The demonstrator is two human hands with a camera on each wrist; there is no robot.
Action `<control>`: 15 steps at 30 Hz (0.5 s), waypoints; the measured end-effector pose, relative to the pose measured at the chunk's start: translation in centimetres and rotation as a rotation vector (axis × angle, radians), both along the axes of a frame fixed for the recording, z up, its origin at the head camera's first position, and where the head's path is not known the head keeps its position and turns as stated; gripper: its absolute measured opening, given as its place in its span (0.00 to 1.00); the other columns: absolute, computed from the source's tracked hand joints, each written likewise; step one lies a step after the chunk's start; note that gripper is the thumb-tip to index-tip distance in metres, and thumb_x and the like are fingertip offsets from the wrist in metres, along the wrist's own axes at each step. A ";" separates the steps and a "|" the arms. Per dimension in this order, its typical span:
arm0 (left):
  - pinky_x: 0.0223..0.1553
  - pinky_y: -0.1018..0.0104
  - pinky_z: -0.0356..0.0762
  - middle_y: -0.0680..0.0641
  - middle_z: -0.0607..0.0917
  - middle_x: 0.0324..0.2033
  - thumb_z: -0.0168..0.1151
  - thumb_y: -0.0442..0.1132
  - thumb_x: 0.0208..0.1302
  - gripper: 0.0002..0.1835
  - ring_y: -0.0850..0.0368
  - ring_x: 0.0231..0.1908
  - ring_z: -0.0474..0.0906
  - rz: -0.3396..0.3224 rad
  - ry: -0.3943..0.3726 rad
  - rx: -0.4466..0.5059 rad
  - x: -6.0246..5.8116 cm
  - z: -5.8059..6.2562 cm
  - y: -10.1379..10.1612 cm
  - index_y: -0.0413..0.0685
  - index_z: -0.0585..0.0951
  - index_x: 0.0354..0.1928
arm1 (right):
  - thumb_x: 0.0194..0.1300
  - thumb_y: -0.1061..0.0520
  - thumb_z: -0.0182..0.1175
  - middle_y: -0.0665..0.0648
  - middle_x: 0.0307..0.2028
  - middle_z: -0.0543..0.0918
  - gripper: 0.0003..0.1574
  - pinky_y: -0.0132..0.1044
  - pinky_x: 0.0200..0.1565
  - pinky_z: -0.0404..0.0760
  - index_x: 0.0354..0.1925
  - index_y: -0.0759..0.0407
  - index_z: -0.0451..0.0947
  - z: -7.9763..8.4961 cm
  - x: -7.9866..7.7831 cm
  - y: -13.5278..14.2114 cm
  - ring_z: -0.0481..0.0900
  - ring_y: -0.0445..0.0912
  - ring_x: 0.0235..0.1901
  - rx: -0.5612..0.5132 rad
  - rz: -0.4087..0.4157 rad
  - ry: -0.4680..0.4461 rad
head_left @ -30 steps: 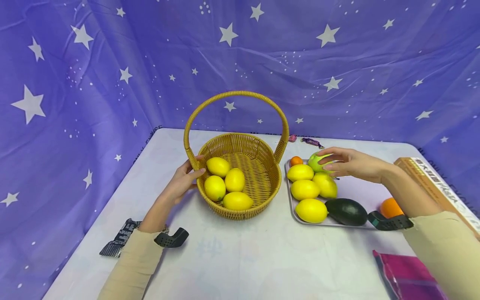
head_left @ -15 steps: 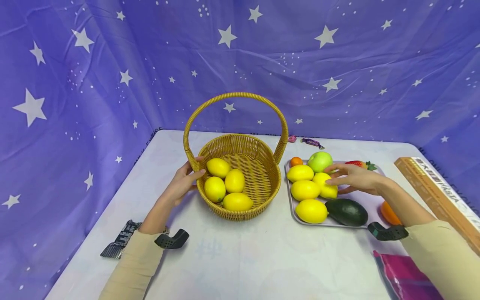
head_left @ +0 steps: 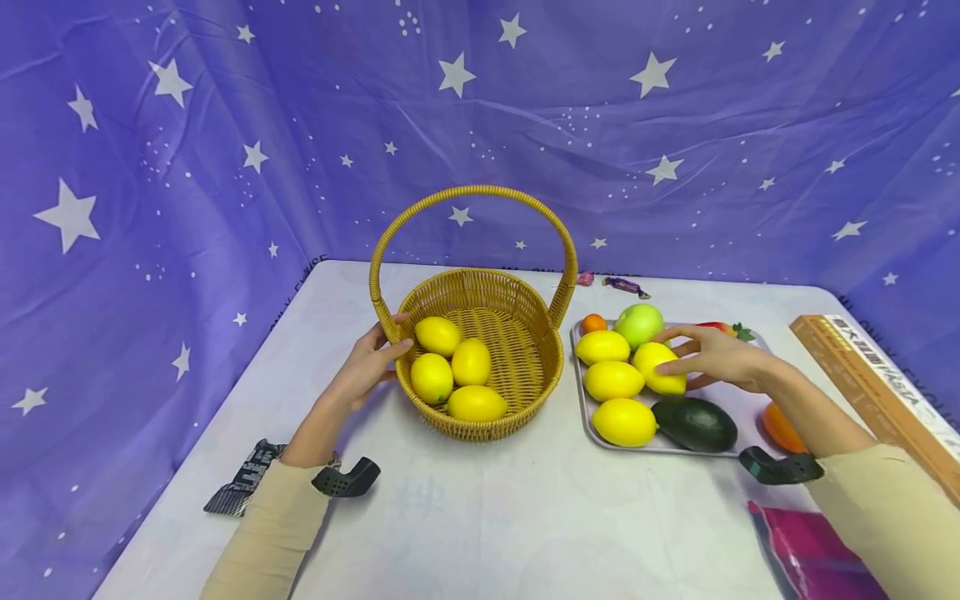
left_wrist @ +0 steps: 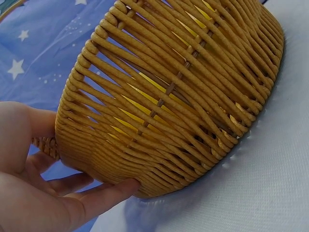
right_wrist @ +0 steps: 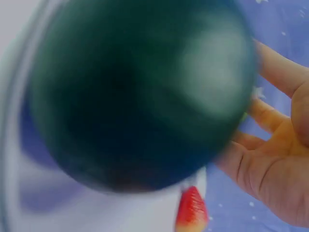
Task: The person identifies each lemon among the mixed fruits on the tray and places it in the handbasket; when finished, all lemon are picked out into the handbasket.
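Observation:
My left hand (head_left: 363, 367) grips the side of the woven basket (head_left: 525, 350) at the foot of its handle. In the left wrist view, fingers (left_wrist: 108, 195) lie against the outer wall of that basket (left_wrist: 183, 111). Several lemons (head_left: 471, 362) rest inside, toward its left. My right hand (head_left: 727, 360) pinches a lemon (head_left: 660, 368) over the tray (head_left: 738, 402), thumb in front and fingers behind. Other lemons (head_left: 613, 381) lie to its left, and a dark avocado (head_left: 693, 423) sits just in front. That avocado (right_wrist: 145, 96) hides the pinched lemon in the right wrist view.
Around the tray are a green apple (head_left: 639, 323), a small orange fruit (head_left: 594, 323), a strawberry (head_left: 716, 327) and an orange (head_left: 783, 429). A long box (head_left: 862, 367) lies at right. Wrapped candy (head_left: 626, 287), a black packet (head_left: 243, 479) and a magenta packet (head_left: 817, 550) lie about.
My right hand has come down from beside the green apple to the lemon, which has tilted and shifted slightly right in its fingers. The left hand keeps its place on the basket.

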State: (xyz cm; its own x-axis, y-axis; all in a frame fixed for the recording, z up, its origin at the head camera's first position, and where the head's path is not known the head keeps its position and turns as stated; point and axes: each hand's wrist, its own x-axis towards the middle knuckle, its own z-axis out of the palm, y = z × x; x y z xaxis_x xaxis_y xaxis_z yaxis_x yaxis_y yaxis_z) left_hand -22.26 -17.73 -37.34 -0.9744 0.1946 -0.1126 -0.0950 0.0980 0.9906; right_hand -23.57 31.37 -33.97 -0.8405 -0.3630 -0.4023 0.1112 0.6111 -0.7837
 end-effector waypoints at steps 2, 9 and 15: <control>0.52 0.49 0.74 0.35 0.60 0.68 0.49 0.36 0.74 0.29 0.38 0.61 0.64 0.004 -0.001 -0.001 0.0 0.0 0.0 0.45 0.56 0.74 | 0.65 0.53 0.64 0.78 0.63 0.60 0.43 0.54 0.47 0.79 0.68 0.67 0.55 0.9 -0.1 0.4 0.72 0.63 0.55 -0.011 -0.002 0.021; 0.52 0.49 0.73 0.35 0.60 0.68 0.49 0.36 0.74 0.29 0.39 0.61 0.64 0.010 -0.002 -0.007 0.0 0.1 0.0 0.45 0.56 0.74 | 0.67 0.57 0.61 0.75 0.65 0.60 0.39 0.52 0.48 0.80 0.69 0.61 0.55 4.6 -0.7 0.1 0.74 0.62 0.54 -0.066 0.056 0.119; 0.53 0.47 0.72 0.36 0.59 0.69 0.48 0.36 0.74 0.29 0.38 0.62 0.64 0.008 -0.003 -0.003 0.0 -0.1 0.0 0.44 0.56 0.74 | 0.67 0.55 0.62 0.70 0.66 0.62 0.38 0.55 0.51 0.77 0.70 0.56 0.58 6.7 -1.4 -3.0 0.71 0.64 0.58 -0.060 0.149 0.185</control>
